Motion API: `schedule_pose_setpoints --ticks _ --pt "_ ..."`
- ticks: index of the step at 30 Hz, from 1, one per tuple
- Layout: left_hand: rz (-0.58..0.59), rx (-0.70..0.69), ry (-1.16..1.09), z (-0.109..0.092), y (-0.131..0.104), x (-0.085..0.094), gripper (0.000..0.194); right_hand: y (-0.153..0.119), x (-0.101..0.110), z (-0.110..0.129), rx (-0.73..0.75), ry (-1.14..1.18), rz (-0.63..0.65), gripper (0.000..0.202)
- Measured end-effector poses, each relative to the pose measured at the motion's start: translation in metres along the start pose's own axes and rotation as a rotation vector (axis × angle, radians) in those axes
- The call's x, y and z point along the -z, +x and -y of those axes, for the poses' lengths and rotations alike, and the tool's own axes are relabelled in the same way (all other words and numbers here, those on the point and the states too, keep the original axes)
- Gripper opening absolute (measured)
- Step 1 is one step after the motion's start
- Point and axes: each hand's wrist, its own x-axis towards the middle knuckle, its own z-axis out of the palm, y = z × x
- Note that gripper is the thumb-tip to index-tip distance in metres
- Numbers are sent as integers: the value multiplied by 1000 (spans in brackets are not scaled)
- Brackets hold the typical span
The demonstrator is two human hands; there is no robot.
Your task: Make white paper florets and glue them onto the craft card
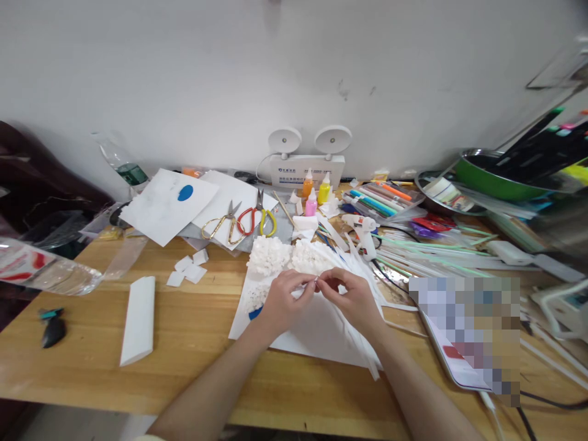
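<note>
My left hand [289,299] and my right hand [351,297] meet fingertip to fingertip above a white sheet [303,337]. Both hands are closed in a pinch on something small at their tips, too tiny to make out. Behind and beside my left hand lie crumbly white clusters [269,254], with a bit of blue [255,313] near its wrist. Thin white strips [356,334] run across the sheet under my right hand.
Gold scissors [224,223], red-and-yellow-handled pliers [260,217], paint bottles [311,202] and a glue gun [362,229] lie behind. A folded white paper [138,318] is left; a phone [452,355], cables and many strips [427,254] are right.
</note>
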Motion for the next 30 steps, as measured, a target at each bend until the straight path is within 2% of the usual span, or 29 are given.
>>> schedule_pose_setpoints --ticks 10,14,23,26,30 --pt "3 41 -52 1 -1 -1 16 -1 -3 1 20 -16 -56 10" --pt "10 53 -84 -1 0 0 16 -1 -7 -2 29 7 -126 10" --pt "2 113 -209 -3 1 0 17 -3 -14 -3 258 -83 -278 5" --pt "-3 147 -219 -3 2 1 17 -2 -12 -2 248 -86 -255 3" --pt "-41 166 -230 -2 3 1 13 -1 -11 -1 120 26 -99 6"
